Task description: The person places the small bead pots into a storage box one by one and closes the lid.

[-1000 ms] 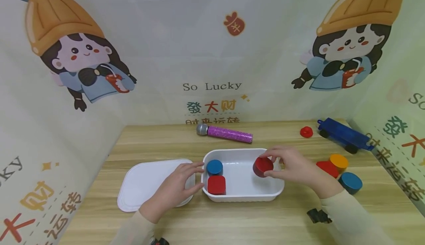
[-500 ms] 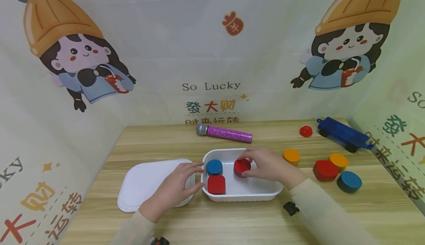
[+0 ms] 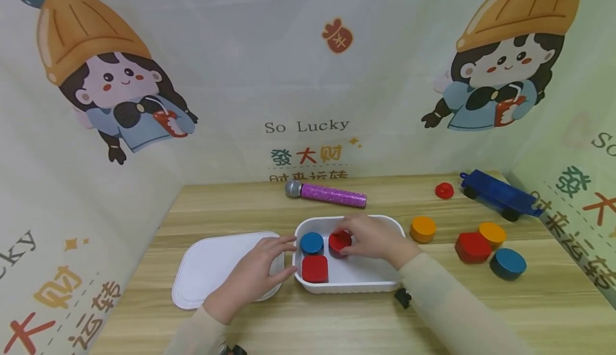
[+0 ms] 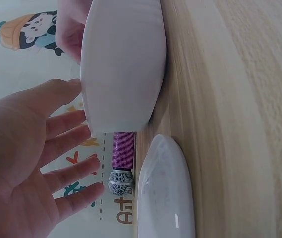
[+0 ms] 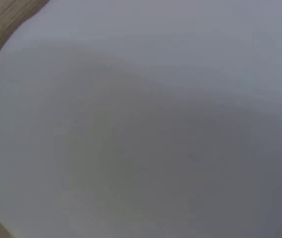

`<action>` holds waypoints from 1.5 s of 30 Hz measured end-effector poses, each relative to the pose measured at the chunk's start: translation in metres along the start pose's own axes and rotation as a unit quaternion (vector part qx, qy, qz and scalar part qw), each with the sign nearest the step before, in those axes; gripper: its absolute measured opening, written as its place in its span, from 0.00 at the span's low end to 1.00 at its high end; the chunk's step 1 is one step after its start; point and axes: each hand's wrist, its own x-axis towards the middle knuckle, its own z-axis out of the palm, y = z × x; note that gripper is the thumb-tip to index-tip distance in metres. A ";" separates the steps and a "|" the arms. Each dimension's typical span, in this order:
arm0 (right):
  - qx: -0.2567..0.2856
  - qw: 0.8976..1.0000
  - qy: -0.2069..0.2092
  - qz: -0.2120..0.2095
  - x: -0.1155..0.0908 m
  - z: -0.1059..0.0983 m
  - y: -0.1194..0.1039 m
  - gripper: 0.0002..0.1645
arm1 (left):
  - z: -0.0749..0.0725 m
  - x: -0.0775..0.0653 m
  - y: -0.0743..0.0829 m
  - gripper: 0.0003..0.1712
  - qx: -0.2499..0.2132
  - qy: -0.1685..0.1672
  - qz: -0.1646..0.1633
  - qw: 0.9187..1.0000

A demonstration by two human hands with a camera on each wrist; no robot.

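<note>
A white box (image 3: 366, 286) stands on the table, holding a blue round block (image 3: 312, 243) at its back left and a red square block (image 3: 315, 269) in front of that. My right hand (image 3: 377, 237) reaches into the box and pinches a red round block (image 3: 339, 244) just right of the blue one. At the box's left end, my left hand (image 3: 255, 272) touches the rim with its fingers extended, as the left wrist view shows as well. The box's white wall (image 5: 141, 124) fills most of the right wrist view, where the hand is out of sight.
Left of the box lies a white lid (image 3: 212, 264). A purple toy microphone (image 3: 332, 194) lies behind. To the right are orange blocks (image 3: 423, 229), a red block (image 3: 472, 247), a blue block (image 3: 508, 264), a small red piece (image 3: 444, 190) and a blue toy wagon (image 3: 500, 194).
My right hand has carried the red round block leftward through the box to beside the blue block, uncovering an orange block on the table. My left hand has stayed at the rim.
</note>
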 end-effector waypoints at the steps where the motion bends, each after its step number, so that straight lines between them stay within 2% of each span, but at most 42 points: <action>1: 0.000 1.000 -0.001 0.003 0.001 0.000 0.000 0.24 | 0.000 0.000 0.000 0.24 0.000 0.000 0.000 1.000; 12: 0.016 1.000 -0.003 0.015 0.001 0.001 0.002 0.25 | 0.001 0.000 -0.001 0.24 -0.005 -0.004 -0.009 1.000; 23: -0.012 0.999 0.032 0.029 -0.024 -0.015 0.014 0.23 | 0.002 -0.002 -0.002 0.23 -0.010 0.000 -0.011 1.000; 29: -0.021 0.997 0.068 0.015 -0.040 -0.031 0.029 0.21 | 0.002 -0.001 -0.003 0.23 -0.008 0.005 -0.003 1.000; 36: -0.019 0.994 0.094 0.047 -0.061 -0.052 0.049 0.19 | 0.002 -0.001 -0.002 0.24 -0.008 -0.001 -0.005 1.000; 41: -0.011 0.991 0.128 0.036 -0.073 -0.059 0.069 0.16 | 0.000 -0.001 -0.001 0.24 -0.004 -0.004 -0.002 1.000; 45: -0.003 0.989 0.137 0.057 -0.080 -0.060 0.083 0.16 | -0.001 -0.001 -0.001 0.25 0.002 -0.006 -0.003 1.000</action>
